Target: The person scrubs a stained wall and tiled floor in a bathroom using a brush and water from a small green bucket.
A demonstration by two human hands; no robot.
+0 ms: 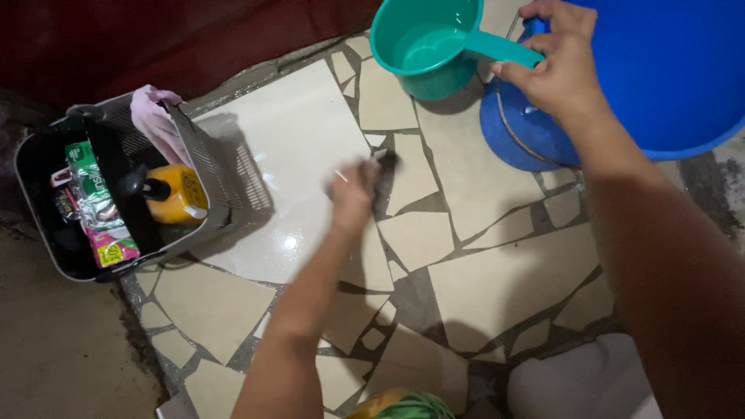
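My right hand (557, 66) grips the handle of a teal plastic water dipper (425, 43), held level above the tiled floor at the top, with a little water in its bowl. My left hand (353, 194) is blurred in the middle of the view, closed on a small dark object (386, 180), probably a brush or scrubber, pressed against the wet broken-tile floor (303, 140). I cannot make out the dark object clearly.
A grey plastic basket (233, 174) at the left holds a yellow bottle (180, 194), sachets and a pink cloth (155, 116). A big blue basin (667, 70) and a blue container (516, 128) under it stand at the top right. Bare dark ground lies to the left.
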